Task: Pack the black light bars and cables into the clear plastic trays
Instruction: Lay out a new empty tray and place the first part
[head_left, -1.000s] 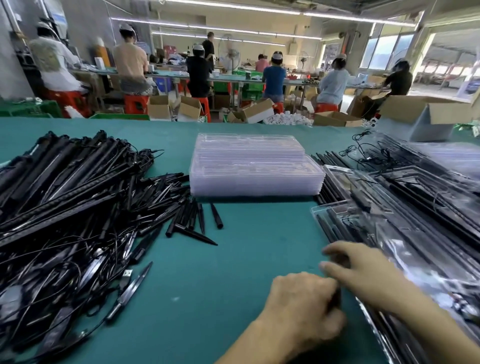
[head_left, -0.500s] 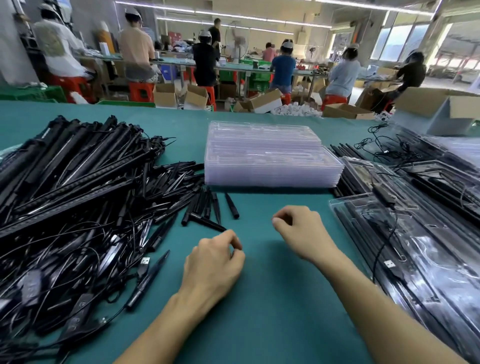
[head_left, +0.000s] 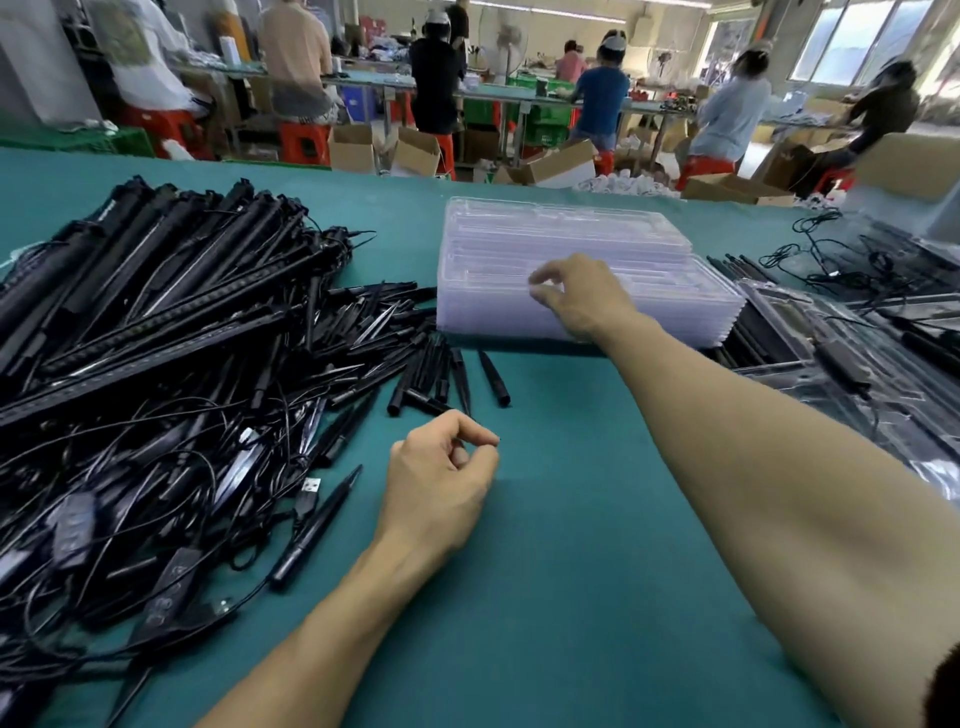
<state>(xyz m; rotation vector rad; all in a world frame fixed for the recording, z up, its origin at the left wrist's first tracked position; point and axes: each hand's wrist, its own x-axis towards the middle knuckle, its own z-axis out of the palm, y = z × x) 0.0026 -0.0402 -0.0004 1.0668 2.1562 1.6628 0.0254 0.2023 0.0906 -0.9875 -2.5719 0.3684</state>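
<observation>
So the person's right hand (head_left: 582, 299) is out over the stack of clear plastic trays (head_left: 519, 244), fingers bent down onto the top tray near its front edge. It's motion-blurred, so honestly I can't tell if it's actually gripping the tray or just touching it. The left hand (head_left: 441, 483) sits on the green counter (head_left: 571, 545) nearer the body, clenched, thumb tucked against the forefinger, and I can't make out anything in it. Off to the left of that hand is a big heap of black light bars (head_left: 156, 291), with a tangle of cables (head_left: 130, 493) spilling toward the near edge. A USB plug (head_left: 310, 486) pokes out of it just beside the left hand. Between the two hands lie a few short black tapered pieces (head_left: 452, 371), right up against the front of the tray stack. To the right of the right arm there are filled trays (head_left: 857, 374) with bars and cables already in them, overlapping each other. Beyond the counter, workers (head_left: 436, 78) sit at benches with cardboard boxes (head_left: 353, 148) on the floor behind them.
</observation>
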